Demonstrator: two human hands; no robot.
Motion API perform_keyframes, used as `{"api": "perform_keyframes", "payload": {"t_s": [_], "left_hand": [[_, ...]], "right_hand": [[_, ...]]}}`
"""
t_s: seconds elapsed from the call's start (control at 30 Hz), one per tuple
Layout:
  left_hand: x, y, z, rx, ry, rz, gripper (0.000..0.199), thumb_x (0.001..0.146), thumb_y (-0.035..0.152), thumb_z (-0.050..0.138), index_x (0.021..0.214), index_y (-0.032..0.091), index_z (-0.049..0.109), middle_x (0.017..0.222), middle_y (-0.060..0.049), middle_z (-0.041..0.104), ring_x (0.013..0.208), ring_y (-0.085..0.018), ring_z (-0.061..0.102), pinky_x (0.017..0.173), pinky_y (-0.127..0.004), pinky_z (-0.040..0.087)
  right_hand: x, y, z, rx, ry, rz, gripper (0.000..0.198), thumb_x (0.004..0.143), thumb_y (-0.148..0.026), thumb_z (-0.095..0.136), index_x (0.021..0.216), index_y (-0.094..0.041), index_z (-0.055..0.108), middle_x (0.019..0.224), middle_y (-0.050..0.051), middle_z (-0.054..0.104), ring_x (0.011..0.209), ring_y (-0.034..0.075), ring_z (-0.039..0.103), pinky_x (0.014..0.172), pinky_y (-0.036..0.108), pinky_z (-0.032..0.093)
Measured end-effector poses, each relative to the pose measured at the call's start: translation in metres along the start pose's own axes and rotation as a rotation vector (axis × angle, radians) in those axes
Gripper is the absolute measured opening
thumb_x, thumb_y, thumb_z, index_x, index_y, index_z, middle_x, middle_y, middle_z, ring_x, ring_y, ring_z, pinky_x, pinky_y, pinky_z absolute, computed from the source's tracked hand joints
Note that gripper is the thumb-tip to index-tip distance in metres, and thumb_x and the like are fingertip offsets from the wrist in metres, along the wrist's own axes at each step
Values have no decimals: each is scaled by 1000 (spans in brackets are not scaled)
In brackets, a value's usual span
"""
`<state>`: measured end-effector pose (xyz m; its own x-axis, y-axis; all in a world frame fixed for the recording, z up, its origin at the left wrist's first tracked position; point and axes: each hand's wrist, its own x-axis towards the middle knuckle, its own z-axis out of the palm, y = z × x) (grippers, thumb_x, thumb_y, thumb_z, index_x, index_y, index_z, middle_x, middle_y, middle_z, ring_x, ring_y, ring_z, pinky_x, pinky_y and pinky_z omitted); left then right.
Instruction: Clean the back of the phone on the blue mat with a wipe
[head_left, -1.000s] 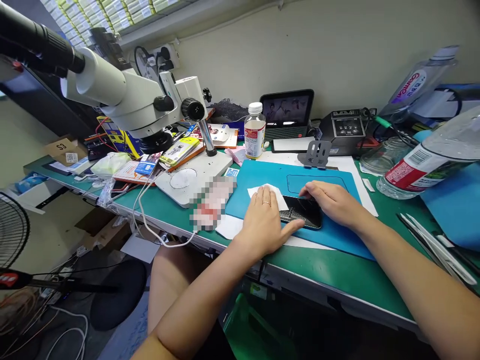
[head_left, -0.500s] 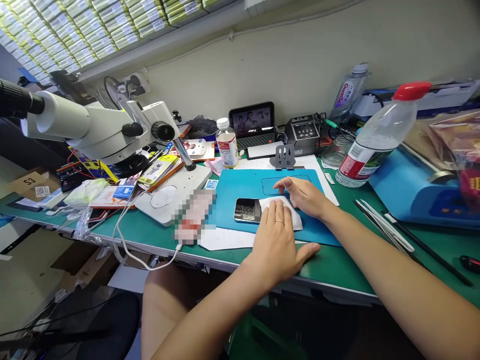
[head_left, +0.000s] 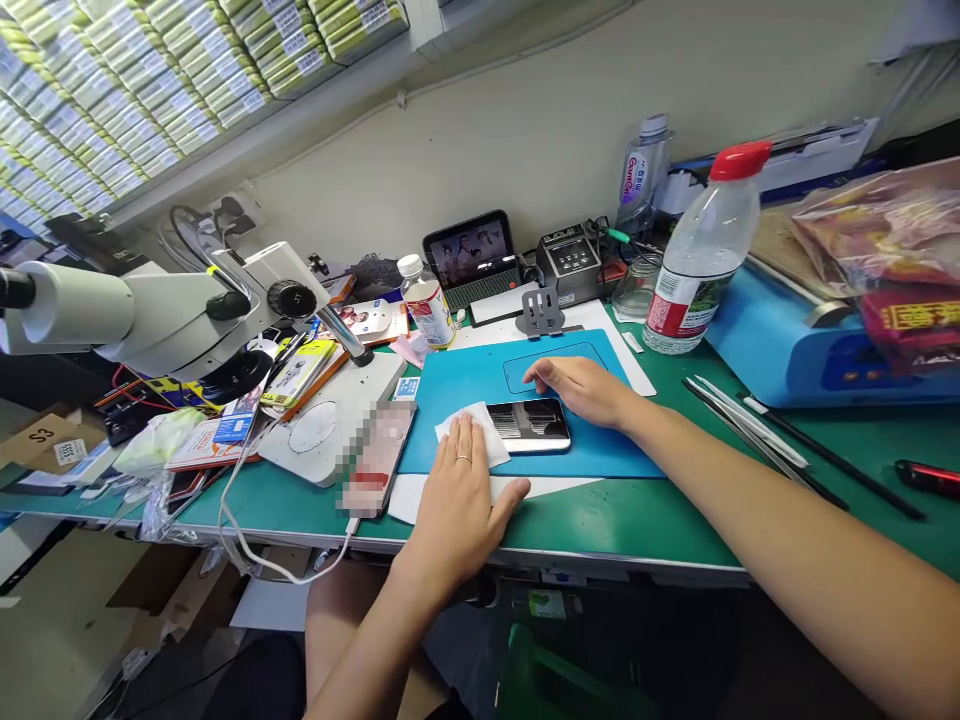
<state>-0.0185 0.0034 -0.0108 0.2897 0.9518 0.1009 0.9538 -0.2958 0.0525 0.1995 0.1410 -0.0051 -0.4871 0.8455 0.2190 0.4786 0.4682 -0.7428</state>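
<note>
A black phone (head_left: 529, 424) lies flat on the blue work mat (head_left: 600, 450), its glass reflecting the ceiling. My right hand (head_left: 583, 386) rests on the mat along the phone's far right edge, steadying it. My left hand (head_left: 459, 490) lies flat, fingers together, pressing a white cloth (head_left: 474, 428) onto the mat at the phone's left end. A ring shows on one finger of that hand.
A white microscope (head_left: 142, 315) stands at left on its base (head_left: 330, 425), beside a blurred phone (head_left: 375, 462) on a cable. Behind the mat: small solvent bottle (head_left: 424, 300), small screen (head_left: 471, 250), soldering station (head_left: 570, 262), water bottle (head_left: 694, 262). Tweezers (head_left: 750, 425) lie at right.
My left hand slid the white cloth leftward, off the phone's right part to its left end, uncovering the screen. The camera view also swung to the right.
</note>
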Motion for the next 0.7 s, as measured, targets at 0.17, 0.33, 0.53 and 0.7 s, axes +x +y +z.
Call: {"api": "perform_keyframes", "payload": {"t_s": [0.17, 0.33, 0.53, 0.7], "left_hand": [[27, 48, 2, -25, 20, 38, 93, 100, 68, 29, 151, -9, 32, 160, -31, 26, 152, -40, 22, 123, -52, 26], [53, 86, 3, -88, 19, 153, 98, 99, 72, 25, 153, -9, 28, 160, -30, 28, 152, -37, 22, 125, -46, 22], [29, 74, 0, -144, 14, 130, 99, 97, 75, 20, 155, -6, 28, 162, -27, 24, 153, -35, 19, 125, -45, 22], [20, 39, -5, -113, -30, 70, 95, 99, 72, 23, 154, -5, 30, 163, -26, 23, 153, -35, 19, 125, -45, 24]], "right_hand": [[2, 1, 0, 12, 8, 14, 88, 89, -85, 14, 95, -20, 73, 82, 9, 69, 81, 26, 64, 75, 39, 47], [1, 0, -3, 42, 76, 9, 88, 87, -86, 16, 95, -19, 72, 87, 11, 68, 81, 26, 63, 72, 39, 49], [0, 1, -2, 78, 53, 33, 83, 90, -82, 19, 101, -19, 71, 89, 11, 67, 65, 21, 58, 55, 35, 45], [1, 2, 0, 94, 48, 29, 82, 90, -83, 21, 99, -19, 71, 92, 11, 67, 62, 18, 55, 52, 33, 43]]}}
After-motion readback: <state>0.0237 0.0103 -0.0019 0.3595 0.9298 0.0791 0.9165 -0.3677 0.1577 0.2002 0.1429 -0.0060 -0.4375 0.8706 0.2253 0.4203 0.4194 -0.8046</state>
